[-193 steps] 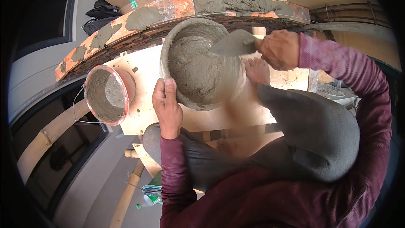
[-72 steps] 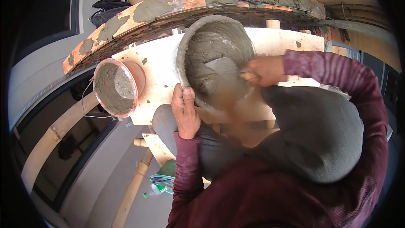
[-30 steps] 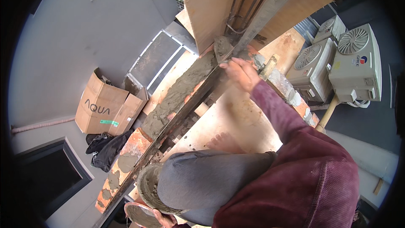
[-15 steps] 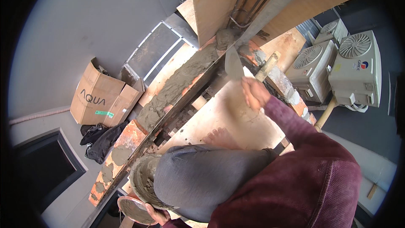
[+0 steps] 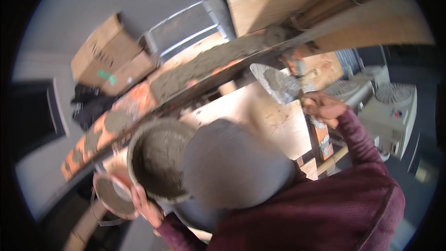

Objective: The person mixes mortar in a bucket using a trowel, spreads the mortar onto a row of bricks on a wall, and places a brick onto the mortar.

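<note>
My right hand (image 5: 324, 107) grips the handle of a pointed trowel (image 5: 288, 94), its blade tilted with grey mortar on it. The blade is held over a pale board, just short of the brick wall. My left hand (image 5: 147, 208) is closed at the rim of a small orange bucket (image 5: 96, 190) with grey mortar inside; its fingertips are partly hidden. Right beside that hand stands a larger mortar-coated bucket (image 5: 132, 155), against my bent grey-clad knee. A strip of wet mortar (image 5: 209, 62) covers the brick course, bordered by a long straight edge.
Bare orange bricks (image 5: 139, 97) with mortar dabs run toward the lower left. A cardboard box (image 5: 109, 56) and dark cloth (image 5: 88, 104) lie beyond them. Outdoor air-conditioner units (image 5: 395, 111) stand at the right. A plywood panel (image 5: 255, 7) rises at the back; pale board (image 5: 283, 130) lies before me.
My right hand has moved right and slightly down with the trowel, whose mortar-bearing face now shows. The whole view has turned and shifted, bringing both buckets higher into sight. My left hand stays by them.
</note>
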A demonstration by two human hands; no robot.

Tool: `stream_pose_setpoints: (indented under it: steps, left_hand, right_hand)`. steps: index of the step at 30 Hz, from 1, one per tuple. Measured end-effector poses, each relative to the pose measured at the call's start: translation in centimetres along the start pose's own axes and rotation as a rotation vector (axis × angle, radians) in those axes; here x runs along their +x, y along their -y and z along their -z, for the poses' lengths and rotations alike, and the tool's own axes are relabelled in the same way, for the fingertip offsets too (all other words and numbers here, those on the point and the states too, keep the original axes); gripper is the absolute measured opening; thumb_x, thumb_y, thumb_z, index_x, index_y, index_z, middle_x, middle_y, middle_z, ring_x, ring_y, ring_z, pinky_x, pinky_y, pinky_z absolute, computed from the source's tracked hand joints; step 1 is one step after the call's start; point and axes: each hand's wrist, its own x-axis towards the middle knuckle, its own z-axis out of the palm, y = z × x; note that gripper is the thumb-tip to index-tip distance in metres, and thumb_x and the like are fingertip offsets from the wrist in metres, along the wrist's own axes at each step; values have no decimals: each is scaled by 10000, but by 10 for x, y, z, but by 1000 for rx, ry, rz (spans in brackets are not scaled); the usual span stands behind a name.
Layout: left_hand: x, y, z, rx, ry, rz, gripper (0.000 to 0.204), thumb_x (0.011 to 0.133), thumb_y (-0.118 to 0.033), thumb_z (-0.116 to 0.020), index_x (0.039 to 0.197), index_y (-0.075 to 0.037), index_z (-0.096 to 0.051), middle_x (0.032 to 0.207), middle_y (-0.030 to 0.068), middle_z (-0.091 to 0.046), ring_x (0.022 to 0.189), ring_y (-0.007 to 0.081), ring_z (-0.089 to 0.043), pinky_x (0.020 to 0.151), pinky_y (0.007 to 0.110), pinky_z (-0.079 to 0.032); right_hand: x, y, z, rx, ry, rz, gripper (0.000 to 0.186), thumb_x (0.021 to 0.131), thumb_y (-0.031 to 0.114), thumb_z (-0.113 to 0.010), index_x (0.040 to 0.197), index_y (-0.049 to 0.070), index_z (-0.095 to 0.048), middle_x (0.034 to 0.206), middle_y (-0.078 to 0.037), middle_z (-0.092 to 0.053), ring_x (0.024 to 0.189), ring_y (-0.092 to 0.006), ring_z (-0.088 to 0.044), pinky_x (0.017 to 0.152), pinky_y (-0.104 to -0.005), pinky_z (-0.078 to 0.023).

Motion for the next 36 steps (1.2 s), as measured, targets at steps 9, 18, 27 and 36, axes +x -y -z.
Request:
stream_pose_setpoints:
  steps: [9, 18, 27, 36]
  left_hand:
    - [8, -13, -4, 294, 40, -91, 322, 1021, -245, -543, 792, -33, -464, 733, -42, -354, 710, 83, -336, 620, 264, -307]
    - [-9, -14, -32, 463, -33, -132, 349, 1007, -281, -553, 795, -7, -503, 649, 96, -414, 632, 172, -384, 594, 346, -371]
    - [-19, -3, -18, 331, -31, -95, 321, 1002, -267, -573, 810, -16, -520, 661, 34, -411, 658, 113, -368, 582, 304, -339]
    - [-21, -4, -30, 360, -6, -104, 336, 1012, -276, -566, 806, -17, -508, 662, 20, -392, 657, 107, -360, 581, 300, -332]
  right_hand:
    - [84, 201, -100, -1204, 112, 1046, 204, 880, 129, -604, 1019, 6, -520, 653, -146, -544, 614, -325, -597, 589, -472, -456]
    - [131, 245, -192, -1705, 459, 763, 201, 859, 70, -558, 970, -66, -656, 826, -227, -700, 803, -333, -719, 726, -413, -586]
    - [164, 196, -231, -1146, 839, 716, 247, 870, 127, -550, 963, -84, -637, 886, -283, -679, 926, -442, -670, 847, -484, -537]
    - [168, 183, -232, -964, 873, 859, 213, 862, 132, -562, 924, -63, -624, 828, -277, -654, 823, -460, -635, 764, -510, -499]
